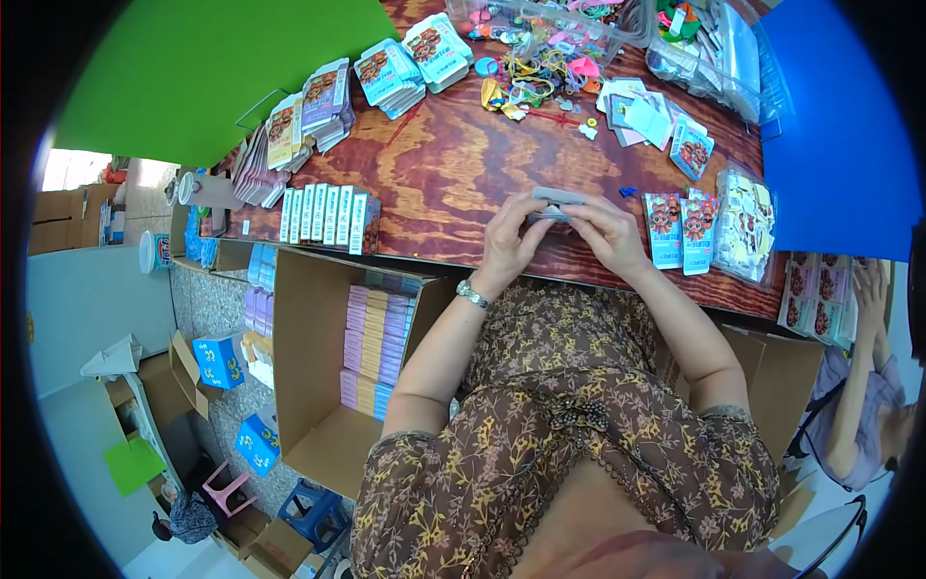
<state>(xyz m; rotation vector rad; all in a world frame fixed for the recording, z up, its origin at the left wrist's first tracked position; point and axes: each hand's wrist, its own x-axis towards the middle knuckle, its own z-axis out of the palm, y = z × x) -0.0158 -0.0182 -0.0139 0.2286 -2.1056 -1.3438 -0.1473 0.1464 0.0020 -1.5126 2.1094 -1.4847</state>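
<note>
From where I stand, both hands are busy with one small pale carton, held over the near edge of the table (453,159), right in front of the person's waist. The left hand (511,234) grips the carton (556,196) at its left side, thumb and fingers pinched on it; the right hand (612,234) grasps the other side the same way, its fingers hiding part of it. I can't make out any print on it from here. A watch (472,293) sits on the left wrist. Over to the left, a row of slim white-and-blue boxes (318,214) stands upright near the table's edge, and beyond them stacks of flat printed cartons (389,77) curve away toward the far side. There, a tangle of colourful bands (540,77) is spread out. Just right of the right hand lie two printed packets (681,232) side by side, next to a clear tray (748,276) full of small white and yellow pieces (745,224). Below the table on the left, an open cardboard box (313,347) holds stacked purple, yellow and blue packs (371,343). At far right, a co-worker's hand (871,289) is raised near more printed packs (815,294).
</note>
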